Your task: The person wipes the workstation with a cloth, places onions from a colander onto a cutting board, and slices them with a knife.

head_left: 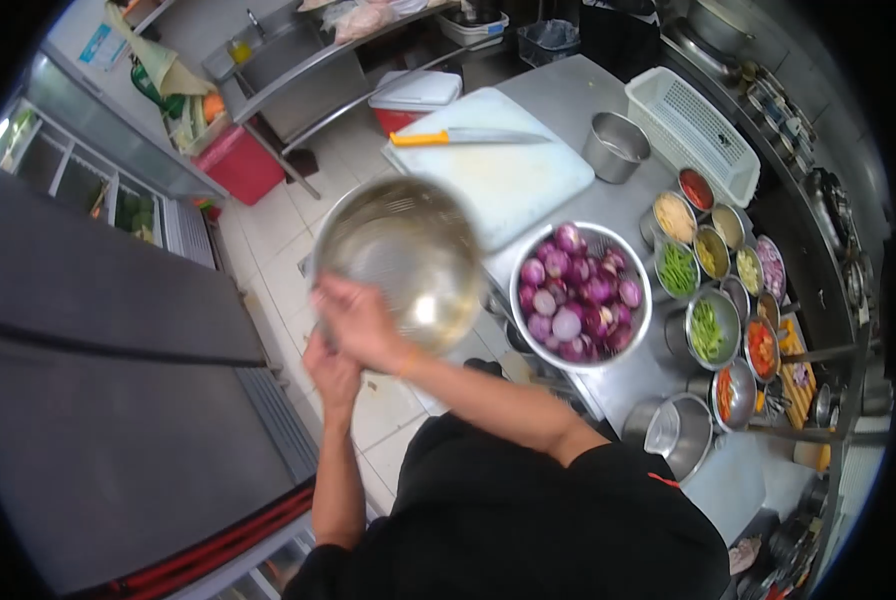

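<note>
The big metal bowl (pixel 393 240) was in the middle of the frame, up over the floor (pixel 268 240), and it looked blurry. The right hand (pixel 365 325) and the left hand (pixel 333 372) were close together at its lower left edge. The bowl looked held up by them, but the blur hid the fingers, so I could not tell how wide they were or which ones gripped.

I think the step in hand was handling this bowl. The next move seemed to call for a tight hold on the edge and some care near the tabletop (pixel 568 78). Right of the middle, purple onions (pixel 580 295) sat in another round bowl (pixel 584 366). Above them, a knife (pixel 483 136) with a yellow handle lay on a white board (pixel 513 190), so bumping those would have been bad.
</note>
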`<state>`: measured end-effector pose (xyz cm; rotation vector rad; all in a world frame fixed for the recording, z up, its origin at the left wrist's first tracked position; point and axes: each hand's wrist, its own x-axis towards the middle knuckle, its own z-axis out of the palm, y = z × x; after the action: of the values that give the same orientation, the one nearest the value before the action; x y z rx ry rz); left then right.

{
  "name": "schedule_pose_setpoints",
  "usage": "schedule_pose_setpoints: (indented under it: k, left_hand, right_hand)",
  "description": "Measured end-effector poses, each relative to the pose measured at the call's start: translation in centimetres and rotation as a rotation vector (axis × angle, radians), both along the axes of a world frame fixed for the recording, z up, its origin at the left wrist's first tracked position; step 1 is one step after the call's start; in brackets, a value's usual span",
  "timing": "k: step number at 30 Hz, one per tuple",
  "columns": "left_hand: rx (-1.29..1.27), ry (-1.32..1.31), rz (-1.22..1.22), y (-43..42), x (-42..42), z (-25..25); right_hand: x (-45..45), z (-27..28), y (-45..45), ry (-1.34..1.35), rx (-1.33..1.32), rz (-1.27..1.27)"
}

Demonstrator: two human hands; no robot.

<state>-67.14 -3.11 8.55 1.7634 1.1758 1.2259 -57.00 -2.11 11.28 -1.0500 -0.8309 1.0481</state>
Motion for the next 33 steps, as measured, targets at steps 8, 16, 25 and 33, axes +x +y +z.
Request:
schedule_pose_setpoints:
  k: [8,16,25,33]
  left_hand:
    - [-0.067,0.627,0.791,-2.5,-18.3,-2.2]
    - [-0.567,1.008,1.246,-7.5,-22.7,-5.5]
    - [-0.322,0.281,0.667,31.2,-14.1,-7.5]
    - [-0.753,-0.118,0.382,62.9,5.9,-10.8]
  right_hand:
    - [-3.0,-2.0,11.6,-0.441,0.199,0.474]
    - [31.4,-12.7,41.4,-1.365,-0.608,-0.362]
    - [48.0,-17.9,36.0,-1.232,-1.277,-0.409]
    - [45.7,-17.3,36.3,-1.141,-1.286,-0.469]
